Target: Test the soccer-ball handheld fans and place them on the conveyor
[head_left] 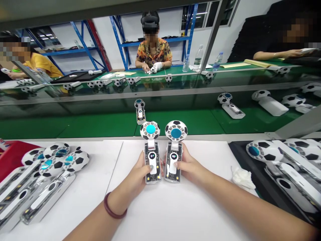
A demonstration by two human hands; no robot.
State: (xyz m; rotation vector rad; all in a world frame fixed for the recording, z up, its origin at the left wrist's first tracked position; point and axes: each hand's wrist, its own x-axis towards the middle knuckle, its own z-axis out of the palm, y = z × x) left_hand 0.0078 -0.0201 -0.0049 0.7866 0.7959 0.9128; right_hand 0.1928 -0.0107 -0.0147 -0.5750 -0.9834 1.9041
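Side by side above the white table surface [160, 214] are two handheld fans, each with a soccer-ball head and a clear case showing its circuit board. My left hand [137, 172] is closed around the left handheld fan [152, 160], its thumb on the white button panel; the little display looks like "01". Closed on the right handheld fan [173, 160], my right hand [189, 164] also has its thumb on the panel, and that display reads about 100. Both fans stand nearly upright, heads away from me, slightly apart. Fingers behind the cases are mostly hidden.
More fans [55, 174] lie piled at left beside a red bin [15, 154]. A black tray [240, 150] at right holds several fans, with crumpled tissue [242, 177] near it. Beyond runs a green conveyor [100, 122] carrying fans. Several people sit across it.
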